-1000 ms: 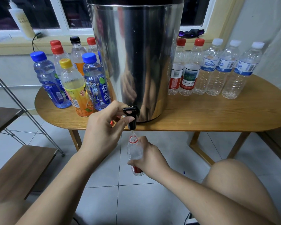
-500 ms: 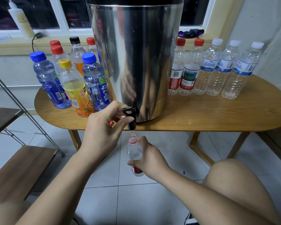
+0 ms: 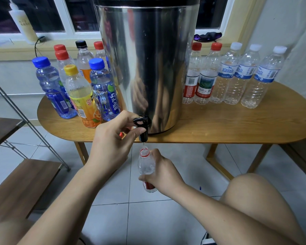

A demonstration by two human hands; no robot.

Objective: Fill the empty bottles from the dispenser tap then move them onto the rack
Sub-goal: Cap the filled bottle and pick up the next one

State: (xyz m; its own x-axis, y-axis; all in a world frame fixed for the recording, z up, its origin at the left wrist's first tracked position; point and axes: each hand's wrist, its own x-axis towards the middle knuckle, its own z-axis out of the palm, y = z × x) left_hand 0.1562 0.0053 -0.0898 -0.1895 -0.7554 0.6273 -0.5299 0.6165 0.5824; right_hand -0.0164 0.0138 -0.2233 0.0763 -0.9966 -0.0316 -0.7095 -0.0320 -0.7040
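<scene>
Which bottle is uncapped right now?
The red-labelled bottle gripped by the right hand under the dispenser tap. Its mouth is open; the other bottles, standing on the table, all wear caps.

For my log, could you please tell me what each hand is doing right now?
Left hand: pinching the tap lever.
Right hand: gripping the bottle under it.

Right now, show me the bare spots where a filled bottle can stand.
Widest bare patch: the table front right, between the dispenser, the row of clear bottles and the front edge. The rack shelf lower left shows bare wood. Crowded: left of the dispenser, packed with coloured bottles.
</scene>
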